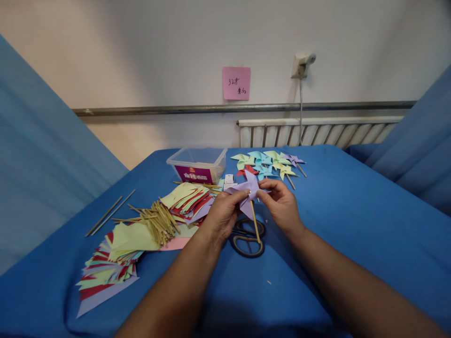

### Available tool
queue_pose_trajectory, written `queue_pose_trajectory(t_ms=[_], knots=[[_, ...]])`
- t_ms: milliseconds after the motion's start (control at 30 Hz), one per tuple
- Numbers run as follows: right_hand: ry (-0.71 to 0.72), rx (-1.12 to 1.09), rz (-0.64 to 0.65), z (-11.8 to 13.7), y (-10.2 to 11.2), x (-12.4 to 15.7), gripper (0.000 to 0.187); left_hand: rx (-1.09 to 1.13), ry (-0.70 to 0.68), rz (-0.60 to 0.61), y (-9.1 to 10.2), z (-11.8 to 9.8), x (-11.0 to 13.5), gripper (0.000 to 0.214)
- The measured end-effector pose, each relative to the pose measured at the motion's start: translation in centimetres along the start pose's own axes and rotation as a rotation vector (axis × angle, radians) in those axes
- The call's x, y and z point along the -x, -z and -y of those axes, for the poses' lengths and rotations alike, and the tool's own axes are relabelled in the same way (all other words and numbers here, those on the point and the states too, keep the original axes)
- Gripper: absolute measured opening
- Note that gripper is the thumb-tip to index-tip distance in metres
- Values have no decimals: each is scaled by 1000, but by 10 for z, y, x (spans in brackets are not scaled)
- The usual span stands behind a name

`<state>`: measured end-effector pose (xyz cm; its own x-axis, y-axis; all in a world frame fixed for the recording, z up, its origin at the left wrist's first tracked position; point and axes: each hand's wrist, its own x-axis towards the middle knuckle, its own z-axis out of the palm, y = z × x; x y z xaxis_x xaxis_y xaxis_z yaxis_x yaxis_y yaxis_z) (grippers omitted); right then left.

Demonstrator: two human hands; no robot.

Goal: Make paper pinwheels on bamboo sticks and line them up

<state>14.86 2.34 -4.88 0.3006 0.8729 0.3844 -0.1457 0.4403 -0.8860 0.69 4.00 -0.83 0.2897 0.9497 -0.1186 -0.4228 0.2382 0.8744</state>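
A purple paper pinwheel (251, 180) on a thin wooden stick (255, 223) is between my two hands, above the table. My left hand (225, 211) is closed on it, thumb near its centre, where a small shiny pin head shows. My right hand (282, 204) pinches the pinwheel's right blade between thumb and fingers. Below the stick lie black-handled scissors (247, 238), handles toward me, blades hidden. Behind my hands rest several finished pinwheels (266, 158) in green, blue, yellow, red and purple. A small white box (229, 179) stands just beyond my left hand.
Left of my hands are fanned stacks of coloured paper (109, 272), more cut paper (186, 197) and a heap of short sticks (162, 223). Two longer sticks (110, 213) lie farther left. A clear plastic box (197, 164) stands at the back of the blue-covered table (352, 225).
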Motion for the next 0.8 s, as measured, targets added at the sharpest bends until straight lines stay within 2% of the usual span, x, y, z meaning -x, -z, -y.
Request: queue_pose_trajectory(t_ms=[100,200,433,600,800], knots=[[-84,-39,-60,2,3,-2,19,-24,-24,9,-2,-3,1,27],[-98,-19,-69,2,6,-5,21,-58,-16,33,-2,-3,1,27],[-121,91,0,7,5,-5,20,-200,-62,1,5,2,-3,27],[-149,111,17,9,6,-4,25,-223,-53,23,6,3,-5,30],[-225,-58,136,8,3,-2,27,-294,-87,-4,2,1,-1,38]])
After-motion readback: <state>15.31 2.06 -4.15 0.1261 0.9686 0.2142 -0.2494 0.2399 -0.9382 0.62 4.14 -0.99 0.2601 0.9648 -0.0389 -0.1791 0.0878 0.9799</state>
